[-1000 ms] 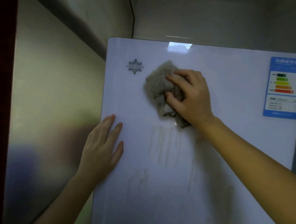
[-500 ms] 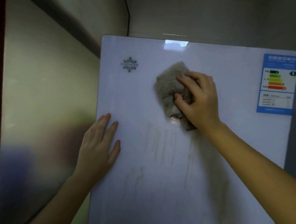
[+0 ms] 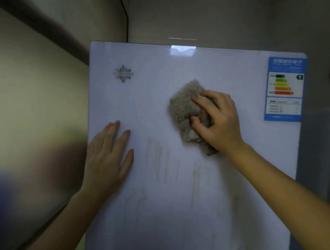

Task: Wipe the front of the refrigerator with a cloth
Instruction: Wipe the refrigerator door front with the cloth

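The white refrigerator door (image 3: 155, 106) fills the middle of the head view, glossy, with faint brownish streaks running down its lower half. A crumpled grey-brown cloth (image 3: 184, 108) lies against the upper middle of the door. My right hand (image 3: 218, 121) grips the cloth with curled fingers and thumb and presses it on the door. My left hand (image 3: 108, 158) rests flat with straight fingers on the door's left edge, lower than the cloth.
A blue energy label (image 3: 284, 89) sticks at the door's upper right corner, close to the cloth. A silver logo (image 3: 123, 73) sits at the upper left. A shiny metal panel (image 3: 32, 114) stands left of the fridge, a grey wall (image 3: 210, 10) behind.
My right hand has slid the cloth to the right across the door, away from the logo and toward the energy label. My left hand has stayed at the left edge.
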